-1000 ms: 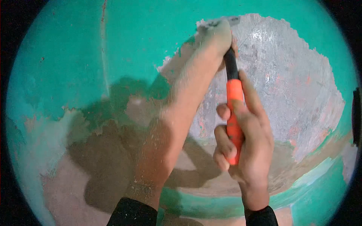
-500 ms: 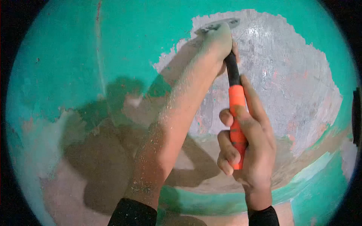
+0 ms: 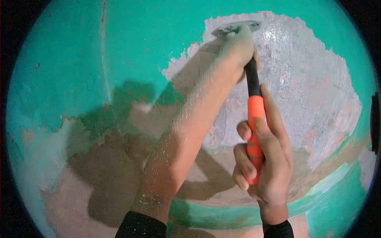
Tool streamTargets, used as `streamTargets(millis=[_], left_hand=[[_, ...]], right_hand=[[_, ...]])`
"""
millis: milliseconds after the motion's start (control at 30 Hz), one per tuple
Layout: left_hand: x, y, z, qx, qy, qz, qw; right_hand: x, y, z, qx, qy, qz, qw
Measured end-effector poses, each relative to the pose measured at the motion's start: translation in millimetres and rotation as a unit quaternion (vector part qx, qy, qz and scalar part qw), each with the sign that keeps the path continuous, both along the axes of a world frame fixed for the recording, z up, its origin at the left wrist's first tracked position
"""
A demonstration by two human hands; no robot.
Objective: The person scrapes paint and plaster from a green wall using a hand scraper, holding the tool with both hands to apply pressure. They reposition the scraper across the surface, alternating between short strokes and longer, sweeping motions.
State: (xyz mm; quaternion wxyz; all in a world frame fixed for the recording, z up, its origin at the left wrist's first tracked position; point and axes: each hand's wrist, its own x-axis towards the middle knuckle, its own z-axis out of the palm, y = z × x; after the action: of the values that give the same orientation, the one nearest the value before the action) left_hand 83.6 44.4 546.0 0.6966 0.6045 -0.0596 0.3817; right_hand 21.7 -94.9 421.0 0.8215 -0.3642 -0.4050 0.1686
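Note:
A long-handled scraper with an orange grip, a black shaft and a wide grey metal blade lies against the painted wall. My right hand wraps its fingers round the orange grip. Higher up, my left hand is closed around the head end of the scraper, just below the blade, and hides part of it. The blade touches or nearly touches the top of a bare grey patch, where the green paint is gone. Pale flakes and dust cling to my left forearm.
Green paint with ragged edges surrounds the grey patch. Below it runs a curved brownish band and a green ledge-like strip. Shadows of my arms fall across the lower left wall. A dark object shows at the right edge.
The scraper and both hands have shifted slightly to the right and a little down across the grey patch. Both hands keep their hold.

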Motion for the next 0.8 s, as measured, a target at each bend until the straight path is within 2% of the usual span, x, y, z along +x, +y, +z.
streamTargets(millis=[167,267,333,433,567,700,800], left_hand=[[4,6,-3,0.007,-0.015,-0.006,1.0],[3,11,-27,0.016,-0.01,0.003,1.0],[2,12,-46,0.026,-0.016,0.01,0.999],[-11,23,-52,0.0,-0.01,0.025,1.0],[-17,29,-43,-0.014,-0.016,0.072,0.997],[-25,34,-75,0.009,0.024,0.071,0.997],[-26,37,-69,-0.003,0.013,0.053,0.999]], right_hand=[[7,0,19,0.019,-0.022,0.024,0.999],[13,2,-11,-0.009,-0.027,0.016,0.999],[10,-7,-30,-0.049,-0.022,0.058,0.997],[11,2,-41,-0.087,-0.058,0.068,0.992],[3,15,-36,-0.041,-0.038,0.088,0.995],[-2,26,-83,0.0,0.067,0.123,0.99],[-1,34,-94,0.014,0.034,0.128,0.991]])
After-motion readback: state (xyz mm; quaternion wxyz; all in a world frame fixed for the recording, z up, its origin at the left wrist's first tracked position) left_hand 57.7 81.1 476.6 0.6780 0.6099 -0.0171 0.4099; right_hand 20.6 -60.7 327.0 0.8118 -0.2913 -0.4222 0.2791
